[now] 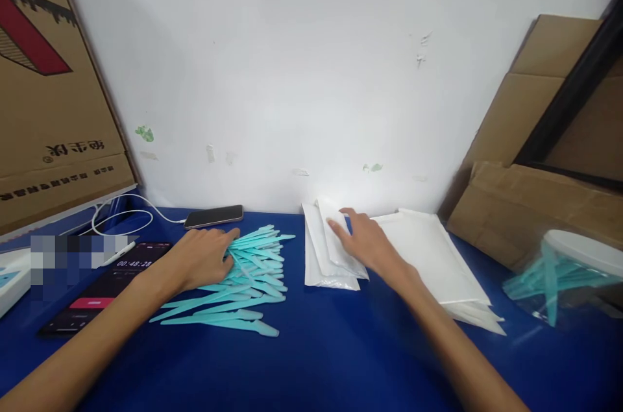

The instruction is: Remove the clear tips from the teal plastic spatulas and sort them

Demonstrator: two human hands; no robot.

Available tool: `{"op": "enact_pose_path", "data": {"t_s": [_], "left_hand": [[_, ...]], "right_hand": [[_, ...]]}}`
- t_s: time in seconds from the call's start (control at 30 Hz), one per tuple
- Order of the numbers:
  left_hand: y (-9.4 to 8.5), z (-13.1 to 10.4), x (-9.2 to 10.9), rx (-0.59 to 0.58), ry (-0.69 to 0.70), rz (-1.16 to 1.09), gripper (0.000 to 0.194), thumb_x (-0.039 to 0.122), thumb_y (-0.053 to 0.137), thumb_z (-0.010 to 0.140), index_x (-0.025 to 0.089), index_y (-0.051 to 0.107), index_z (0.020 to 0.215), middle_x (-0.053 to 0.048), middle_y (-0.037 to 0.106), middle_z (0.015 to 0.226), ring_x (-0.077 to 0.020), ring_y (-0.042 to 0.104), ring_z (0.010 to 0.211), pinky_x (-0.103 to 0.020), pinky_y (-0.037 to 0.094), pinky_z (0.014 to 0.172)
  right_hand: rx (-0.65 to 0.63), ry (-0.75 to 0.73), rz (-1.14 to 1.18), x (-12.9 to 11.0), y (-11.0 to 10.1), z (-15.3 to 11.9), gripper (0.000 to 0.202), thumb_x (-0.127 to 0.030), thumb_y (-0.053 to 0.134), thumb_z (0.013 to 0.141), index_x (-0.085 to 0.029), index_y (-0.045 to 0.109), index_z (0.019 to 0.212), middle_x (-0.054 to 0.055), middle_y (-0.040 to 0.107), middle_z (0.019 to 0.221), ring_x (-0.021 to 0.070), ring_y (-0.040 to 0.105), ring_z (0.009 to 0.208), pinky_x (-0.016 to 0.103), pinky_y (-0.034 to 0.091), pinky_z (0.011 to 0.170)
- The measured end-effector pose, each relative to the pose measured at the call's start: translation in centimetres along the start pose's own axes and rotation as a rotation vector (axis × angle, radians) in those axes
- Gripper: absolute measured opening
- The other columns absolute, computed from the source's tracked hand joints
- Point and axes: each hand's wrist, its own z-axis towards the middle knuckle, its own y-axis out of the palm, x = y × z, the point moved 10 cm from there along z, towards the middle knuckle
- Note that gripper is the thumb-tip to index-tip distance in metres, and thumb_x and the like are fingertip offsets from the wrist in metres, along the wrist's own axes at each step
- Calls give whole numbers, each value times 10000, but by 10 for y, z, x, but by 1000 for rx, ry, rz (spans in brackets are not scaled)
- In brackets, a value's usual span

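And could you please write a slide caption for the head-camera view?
Left hand on teal sticks, right hand at white packets, above a blue tabletop.

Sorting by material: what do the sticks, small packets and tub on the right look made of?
Sticks: likely plastic, translucent teal, smooth edges.
Small packets: probably plastic film, white, glossy crinkles.
Tub: apparently clear plastic, contents show through; lid opaque white.

a makeshift packing-type corner, by its look; whether in a home or a workshop cannot be told. a smooth dark-blue flat surface meets a scuffed white wall with peeling patches. on the surface lie flat white rectangular packets and slim turquoise sticks; a large brown printed cardboard box stands at its left end, folded brown cardboard at its right.
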Motion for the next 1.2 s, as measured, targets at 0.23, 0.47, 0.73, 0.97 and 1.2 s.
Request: {"op": "enact_pose_path", "data": {"t_s": [0.23,0.47,0.73,0.97,1.2], "left_hand": [[-3,-2,0,87,29,162,390,234,455,820,156,618,1165,-185,656,1000,-352,660,866,-400,461,616],[-13,0,8,200,49,188,347,199,407,878,140,635,1133,-180,628,1051,-338,613,942,-370,471,604],[-37,-6,40,412,183,107,272,217,385,967,155,629,1069,-140,616,1011,-298,555,989,-326,466,598],[-60,-35,50,781,190,-277,441,278,577,918,269,447,1339,-157,333,1425,-285,555,1112,-392,555,755],[-40,-23,37,682,8,-841,309,324,512,966,258,525,1268,-82,553,1268,-230,604,1065,-367,520,869]], "right_hand": [[-220,124,107,17,49,-8,847,-728,382,886,-177,307,1525,225,493,1398,391,540,1217,465,406,966],[-143,124,136,19,37,2,607,-404,512,884,-171,419,1436,175,620,1227,333,589,1143,423,425,941],[103,183,493,33,-20,1,434,-353,599,808,-275,612,1235,79,651,1245,289,631,1078,401,470,906],[-454,133,1516,-8,-8,-18,401,-320,596,825,-214,626,1211,64,707,1085,234,691,925,305,540,775],[-987,207,1687,-49,28,-55,344,-260,564,872,-182,608,1203,97,710,1012,242,716,923,366,544,844]]}}
